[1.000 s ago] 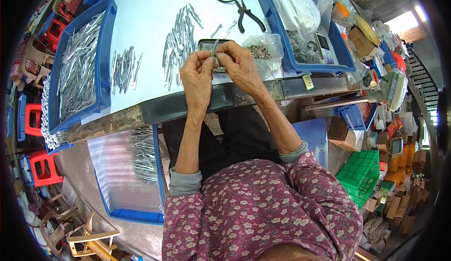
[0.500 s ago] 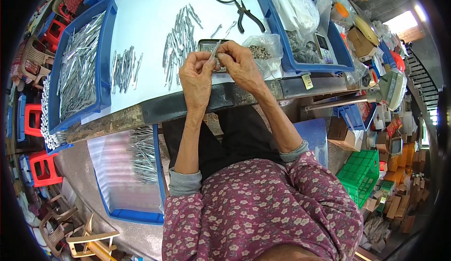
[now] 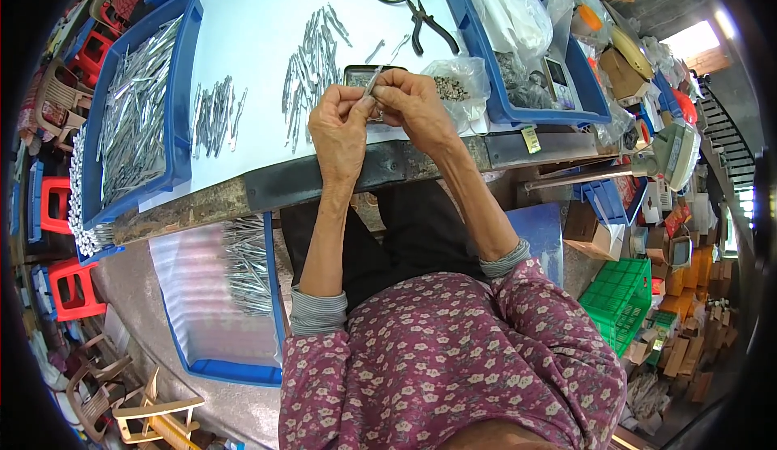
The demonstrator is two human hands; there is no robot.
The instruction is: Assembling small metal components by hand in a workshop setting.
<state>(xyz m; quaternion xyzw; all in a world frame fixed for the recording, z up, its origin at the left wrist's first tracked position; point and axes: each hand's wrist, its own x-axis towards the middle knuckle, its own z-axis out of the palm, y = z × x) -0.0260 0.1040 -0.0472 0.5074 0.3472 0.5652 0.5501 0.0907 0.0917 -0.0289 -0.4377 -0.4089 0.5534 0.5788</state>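
Note:
Over the table's front edge, my left hand (image 3: 340,130) pinches a thin silvery metal strip (image 3: 373,82), which points up and away from me. The fingertips of my right hand (image 3: 417,108) are closed against the strip's lower part; what they hold there is hidden. Just behind the hands lies a small dark-rimmed tin (image 3: 350,74), partly covered by them. Beside my right hand sits a clear plastic bag (image 3: 473,78) with small metal parts (image 3: 450,88). A pile of similar metal strips (image 3: 312,70) lies left of the tin, and a smaller group of strips (image 3: 214,118) farther left.
Black-handled pliers (image 3: 418,27) and two loose pieces lie behind the tin. A blue tray (image 3: 184,102) full of strips stands left; another blue tray (image 3: 534,116) holds bags and a small device at right. Below the table is a third tray (image 3: 227,371) with strips.
My right fingers have shifted slightly and closed in nearer to my left fingertips around the strip. The rest of the table looks the same.

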